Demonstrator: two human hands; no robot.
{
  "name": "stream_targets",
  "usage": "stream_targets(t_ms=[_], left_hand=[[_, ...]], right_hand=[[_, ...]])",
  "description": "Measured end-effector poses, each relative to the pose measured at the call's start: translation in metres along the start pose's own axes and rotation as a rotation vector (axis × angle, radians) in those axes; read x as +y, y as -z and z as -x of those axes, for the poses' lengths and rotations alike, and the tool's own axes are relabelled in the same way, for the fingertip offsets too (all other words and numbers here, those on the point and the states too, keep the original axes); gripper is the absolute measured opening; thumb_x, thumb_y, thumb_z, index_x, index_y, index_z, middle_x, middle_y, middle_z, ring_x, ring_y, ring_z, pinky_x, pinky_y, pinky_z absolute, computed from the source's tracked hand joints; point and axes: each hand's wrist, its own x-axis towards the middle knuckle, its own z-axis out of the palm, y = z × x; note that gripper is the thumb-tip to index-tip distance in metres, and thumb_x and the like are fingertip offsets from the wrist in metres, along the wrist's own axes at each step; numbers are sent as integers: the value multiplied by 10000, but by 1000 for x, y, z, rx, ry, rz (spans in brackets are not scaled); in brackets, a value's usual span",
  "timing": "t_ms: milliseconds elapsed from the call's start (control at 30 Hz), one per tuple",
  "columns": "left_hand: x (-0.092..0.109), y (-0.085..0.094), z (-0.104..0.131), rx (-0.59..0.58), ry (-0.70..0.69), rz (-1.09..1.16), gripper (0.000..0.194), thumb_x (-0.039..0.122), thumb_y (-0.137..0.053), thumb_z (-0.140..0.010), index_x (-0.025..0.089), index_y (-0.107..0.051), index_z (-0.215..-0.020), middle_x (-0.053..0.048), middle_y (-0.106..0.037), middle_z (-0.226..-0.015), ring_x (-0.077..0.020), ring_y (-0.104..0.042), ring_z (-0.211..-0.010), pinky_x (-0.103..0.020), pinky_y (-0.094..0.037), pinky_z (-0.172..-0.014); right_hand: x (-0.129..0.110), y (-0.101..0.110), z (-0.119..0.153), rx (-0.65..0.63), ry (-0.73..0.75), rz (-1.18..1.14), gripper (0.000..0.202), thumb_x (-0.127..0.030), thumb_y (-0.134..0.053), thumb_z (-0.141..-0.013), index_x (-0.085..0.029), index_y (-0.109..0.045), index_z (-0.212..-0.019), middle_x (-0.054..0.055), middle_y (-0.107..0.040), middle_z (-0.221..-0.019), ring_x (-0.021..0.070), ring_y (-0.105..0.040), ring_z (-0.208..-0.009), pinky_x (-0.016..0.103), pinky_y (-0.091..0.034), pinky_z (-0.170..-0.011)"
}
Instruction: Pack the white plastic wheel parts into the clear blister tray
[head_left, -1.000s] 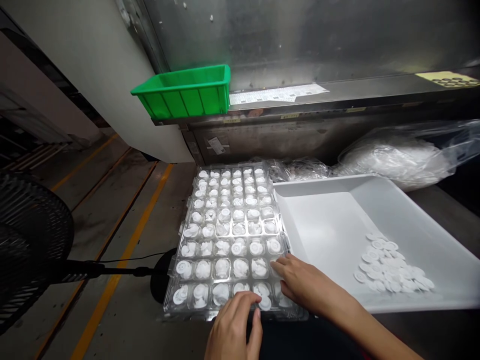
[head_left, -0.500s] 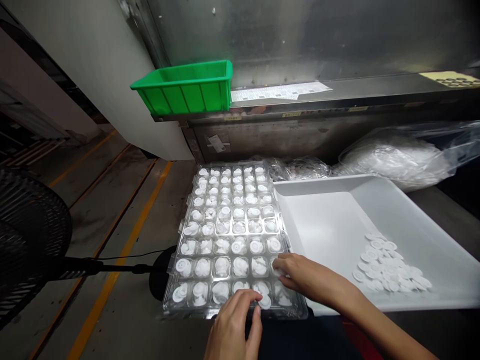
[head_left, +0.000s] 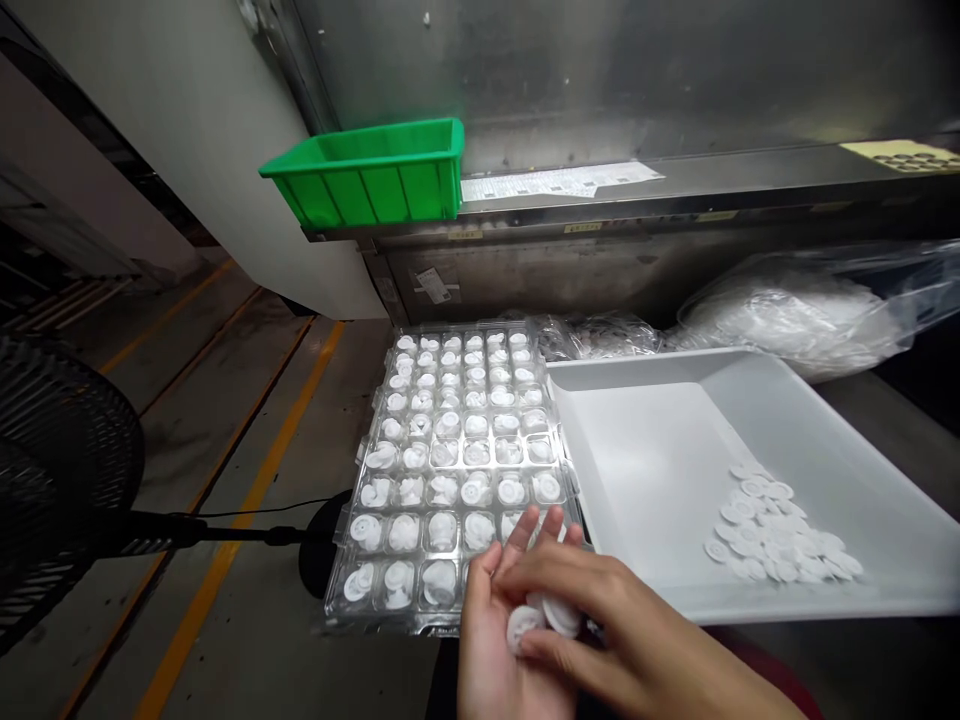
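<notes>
My left hand is cupped palm up over the near edge of the clear compartment tray. Several small round white plastic discs lie in its palm. Over that palm, my right hand curls its fingers around the same discs, with its thumb against one of them. Both hands hide the tray's near right corner. The tray's other visible compartments each hold white plastic pieces.
A large white bin with a pile of white discs stands to the right. Clear plastic bags lie behind it. A green bin and paper sheets rest on the metal ledge. A black fan stands at left.
My right hand has left the tray's right-hand compartments and come over my left palm. The left hand has turned palm up, and white discs now show between the hands.
</notes>
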Motion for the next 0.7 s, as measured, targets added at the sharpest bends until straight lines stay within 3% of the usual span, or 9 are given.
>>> stream_targets(t_ms=[200,300,467,700], left_hand=[[7,-4,17,-138,196,88,445,328,-318,-871,167,-730,-925,-82,-705,-1121,-167,-615,-1089,-268,-457,-943],[5,-4,24,-178,170,98,376,287,-378,-848,171,-719,-954,-76,-697,-1128,-153,-581,-1127,-235,-457,-914],[0,-9,32,-193,131,72,331,209,-473,-765,177,-698,-1005,-66,-680,-1148,-202,-586,-1094,-301,-486,-874],[-1,-13,36,-209,176,81,323,266,-395,-817,194,-710,-812,-25,-706,-792,-123,-646,-832,-253,-448,-893]], right_hand=[[0,3,9,92,206,71,399,-57,-649,-813,-231,-609,-1170,35,-608,-1168,148,-569,-1112,186,-448,-969],[0,7,16,172,301,110,445,-50,-619,-829,-246,-540,-1221,26,-590,-1157,135,-556,-1128,162,-436,-980],[1,11,23,214,323,220,428,-9,-522,-863,-246,-502,-1219,26,-572,-1160,134,-537,-1147,175,-428,-1001],[4,13,29,268,387,321,417,-4,-426,-899,-206,-459,-1263,73,-542,-1180,148,-565,-1097,198,-495,-922]])
